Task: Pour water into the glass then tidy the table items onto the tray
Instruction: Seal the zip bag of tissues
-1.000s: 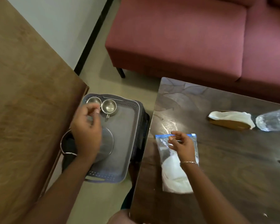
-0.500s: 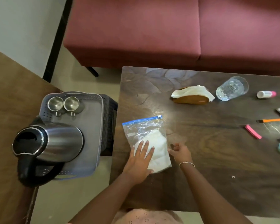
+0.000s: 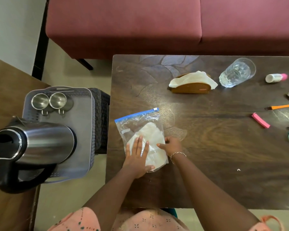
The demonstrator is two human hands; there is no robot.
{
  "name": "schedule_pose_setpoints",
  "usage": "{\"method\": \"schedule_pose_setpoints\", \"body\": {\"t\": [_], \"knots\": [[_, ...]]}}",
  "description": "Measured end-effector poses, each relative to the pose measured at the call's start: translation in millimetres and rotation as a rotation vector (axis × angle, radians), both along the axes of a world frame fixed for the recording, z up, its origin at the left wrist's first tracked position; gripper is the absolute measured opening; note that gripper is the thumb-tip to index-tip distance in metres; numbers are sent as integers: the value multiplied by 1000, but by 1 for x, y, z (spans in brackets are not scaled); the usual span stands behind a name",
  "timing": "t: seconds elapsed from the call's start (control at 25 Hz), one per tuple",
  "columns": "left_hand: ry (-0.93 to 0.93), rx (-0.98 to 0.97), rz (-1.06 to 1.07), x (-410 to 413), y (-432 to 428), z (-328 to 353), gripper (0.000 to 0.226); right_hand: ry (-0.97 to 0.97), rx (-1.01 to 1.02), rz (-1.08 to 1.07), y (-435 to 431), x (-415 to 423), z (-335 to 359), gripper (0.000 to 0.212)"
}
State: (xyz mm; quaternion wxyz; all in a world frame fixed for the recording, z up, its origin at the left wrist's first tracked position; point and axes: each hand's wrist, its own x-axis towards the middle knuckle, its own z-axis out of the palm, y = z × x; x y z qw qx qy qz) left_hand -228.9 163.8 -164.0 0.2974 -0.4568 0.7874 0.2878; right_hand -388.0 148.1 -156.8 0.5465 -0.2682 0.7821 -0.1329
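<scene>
Zip bag (image 3: 140, 130) lies by the table's (image 3: 207, 180) 9 o'clock edge; bare wood gives room toward 3 & 5 o'clock. Tray (image 3: 83, 130) sits just off that edge at 9, w/ kettle (image 3: 33, 144) on its near part, 2 steel cups (image 3: 48, 100) at the far end. Glass (image 3: 237, 72) stands well apart at 1 o'clock, beside napkin holder (image 3: 190, 87). L hand (image 3: 137, 159) flat, fingers straight, pressing the bag's near half. R hand (image 3: 171, 145) curled at the bag's 3 o'clock edge, touching it; can't tell if pinching.

Left hand (image 3: 137, 157) lies palm down, fingers straight and slightly spread. Just beside it, my right hand (image 3: 171, 145) has its fingers curled inward, one digit pointing left. Both bare forearms (image 3: 107, 194) reach forward, converging.
</scene>
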Motion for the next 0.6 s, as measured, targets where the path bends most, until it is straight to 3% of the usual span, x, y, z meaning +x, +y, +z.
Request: {"method": "schedule_pose_setpoints", "body": {"t": [0.2, 0.32, 0.4, 0.52, 0.6], "knots": [[198, -77, 194, 7, -2, 13, 89, 59, -67, 34, -4, 4, 9, 15], [394, -175, 624, 18, -8, 38, 86, -25, -158, 12, -7, -2, 35, 9], [448, -172, 954, 22, -16, 60, 86, -51, -245, -7, -7, -9, 61, 25], [652, 53, 1413, 20, -30, 100, 81, -121, -392, -49, -5, -20, 109, 13], [852, 262, 1572, 16, -38, 127, 70, -174, -504, -56, -4, -28, 142, 18]]}}
